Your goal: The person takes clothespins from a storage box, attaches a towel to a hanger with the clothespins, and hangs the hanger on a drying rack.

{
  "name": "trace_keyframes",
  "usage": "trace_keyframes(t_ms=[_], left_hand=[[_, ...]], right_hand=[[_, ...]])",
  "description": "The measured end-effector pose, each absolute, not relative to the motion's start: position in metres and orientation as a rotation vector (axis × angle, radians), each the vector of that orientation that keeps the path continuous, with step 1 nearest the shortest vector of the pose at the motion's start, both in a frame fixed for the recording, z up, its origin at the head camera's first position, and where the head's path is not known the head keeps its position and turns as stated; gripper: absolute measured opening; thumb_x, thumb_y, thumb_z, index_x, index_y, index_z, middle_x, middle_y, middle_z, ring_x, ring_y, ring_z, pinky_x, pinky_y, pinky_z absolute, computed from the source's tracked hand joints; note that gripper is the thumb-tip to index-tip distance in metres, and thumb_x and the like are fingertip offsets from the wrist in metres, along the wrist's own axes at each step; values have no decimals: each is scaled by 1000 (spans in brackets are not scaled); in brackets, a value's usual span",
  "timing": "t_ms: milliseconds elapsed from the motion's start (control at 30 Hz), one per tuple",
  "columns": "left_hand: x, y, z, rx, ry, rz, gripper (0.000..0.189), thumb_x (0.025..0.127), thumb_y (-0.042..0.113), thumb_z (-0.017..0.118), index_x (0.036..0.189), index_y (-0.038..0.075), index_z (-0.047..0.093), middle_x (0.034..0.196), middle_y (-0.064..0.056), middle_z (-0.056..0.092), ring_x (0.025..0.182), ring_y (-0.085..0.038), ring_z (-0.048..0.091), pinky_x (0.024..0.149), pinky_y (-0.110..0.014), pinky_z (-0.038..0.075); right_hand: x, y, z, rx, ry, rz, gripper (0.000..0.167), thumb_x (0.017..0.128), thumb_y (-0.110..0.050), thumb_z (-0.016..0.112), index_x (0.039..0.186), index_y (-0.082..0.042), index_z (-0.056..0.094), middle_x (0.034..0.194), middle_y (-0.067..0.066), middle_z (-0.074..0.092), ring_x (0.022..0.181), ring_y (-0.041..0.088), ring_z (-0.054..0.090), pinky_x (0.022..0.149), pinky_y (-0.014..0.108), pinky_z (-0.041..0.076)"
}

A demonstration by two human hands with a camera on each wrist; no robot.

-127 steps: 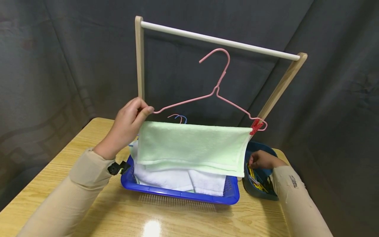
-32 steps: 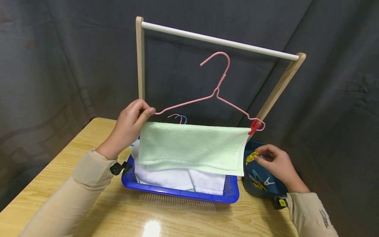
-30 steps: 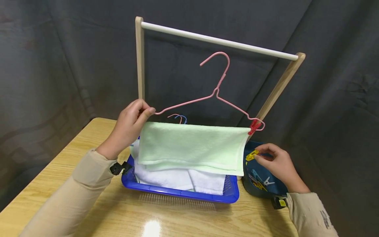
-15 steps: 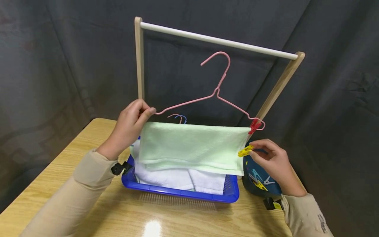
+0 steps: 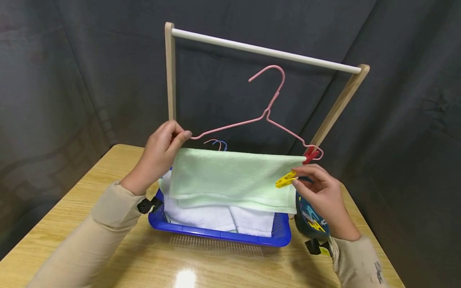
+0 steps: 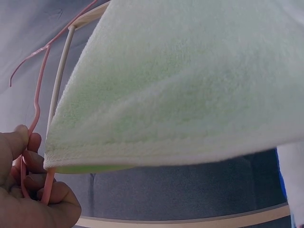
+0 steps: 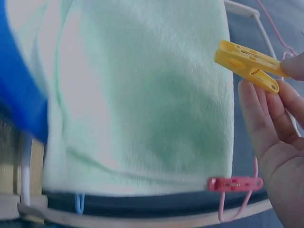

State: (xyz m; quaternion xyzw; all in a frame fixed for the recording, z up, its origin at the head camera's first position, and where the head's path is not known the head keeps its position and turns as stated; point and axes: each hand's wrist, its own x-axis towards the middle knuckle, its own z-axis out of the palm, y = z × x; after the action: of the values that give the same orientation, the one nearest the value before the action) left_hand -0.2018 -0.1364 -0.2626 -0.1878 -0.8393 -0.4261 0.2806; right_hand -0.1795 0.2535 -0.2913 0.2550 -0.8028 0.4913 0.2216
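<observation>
My left hand (image 5: 161, 154) grips the left end of a pink wire hanger (image 5: 230, 126), fingers curled round its bent end in the left wrist view. A pale green towel (image 5: 230, 176) drapes folded over the hanger's lower bar. At the towel's right top corner a red clothespin (image 5: 309, 155) clamps it to the bar. My right hand (image 5: 322, 196) pinches a yellow clothespin (image 7: 249, 66) between thumb and fingers, in front of the towel's right part. The head view shows the clothespin's tip pointing left; whether it touches the towel I cannot tell.
Behind stands a rack with a white rod (image 5: 266, 51) and wooden posts. Below the towel, a blue basket (image 5: 219, 237) holds white towels (image 5: 212, 218). A dark teal bin (image 5: 304, 228) of clothespins stands right, partly behind my right hand. Pink and blue hanger hooks (image 5: 220, 143) show behind the towel.
My right hand came up out of the bin with the yellow clothespin and moved left, in front of the towel. My left hand and the hanger shifted slightly right.
</observation>
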Motion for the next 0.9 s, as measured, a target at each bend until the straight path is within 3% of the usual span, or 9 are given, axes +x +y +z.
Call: trace_keyframes(t_ms=[600, 900], left_hand=[[-205, -131, -263, -518, -2244, -1183, 21, 105, 17, 56, 90, 2, 51, 83, -8, 45, 72, -21, 42, 63, -30, 34], [-205, -136, -268, -500, -2263, -1177, 23, 106, 18, 55, 89, 3, 50, 82, -8, 43, 72, -22, 41, 64, -33, 34]], right_hand=[[-192, 227, -283, 611, -2156, 1572, 28, 90, 10, 71, 118, 7, 69, 110, 6, 66, 100, 15, 68, 81, 24, 57], [-201, 211, -285, 477, -2141, 1561, 29, 88, 2, 77, 116, 3, 71, 109, 1, 73, 97, 14, 69, 83, 23, 56]])
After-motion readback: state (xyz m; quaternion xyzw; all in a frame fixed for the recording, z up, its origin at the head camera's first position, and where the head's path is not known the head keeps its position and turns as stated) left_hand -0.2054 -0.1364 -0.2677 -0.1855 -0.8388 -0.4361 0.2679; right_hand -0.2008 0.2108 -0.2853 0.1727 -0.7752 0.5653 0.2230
